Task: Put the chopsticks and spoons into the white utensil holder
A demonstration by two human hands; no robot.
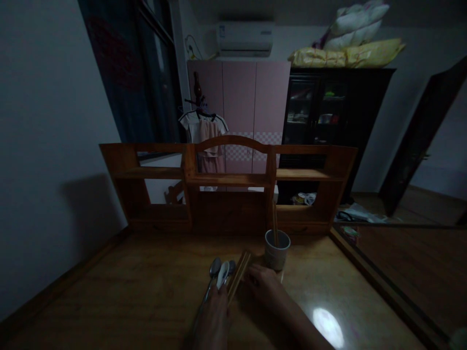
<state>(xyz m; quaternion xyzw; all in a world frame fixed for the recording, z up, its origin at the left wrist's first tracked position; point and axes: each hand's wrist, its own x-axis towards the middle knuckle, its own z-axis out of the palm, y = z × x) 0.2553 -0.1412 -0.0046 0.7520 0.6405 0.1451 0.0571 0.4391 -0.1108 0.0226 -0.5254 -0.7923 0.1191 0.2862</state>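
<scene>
My left hand (214, 318) is closed over the handles of several spoons at the front of the wooden table. Their bowls stick out past my fingers: a metal spoon (215, 267) on the left and a white spoon (223, 274) beside it. Just right of the spoons, a few wooden chopsticks (239, 277) lie slanted between my hands. My right hand (263, 286) is curled closed close beside the chopsticks; its fingertips are hidden. Behind it stands a light grey cup (277, 253), upright, with chopsticks (275, 226) leaning inside.
A wooden shelf unit (229, 181) spans the table's (153, 282) back edge. A wall (47, 170) borders the left side, and a raised wooden edge (375, 277) runs along the right. Beyond stand a pink wardrobe (239, 97) and a dark cabinet (359, 107).
</scene>
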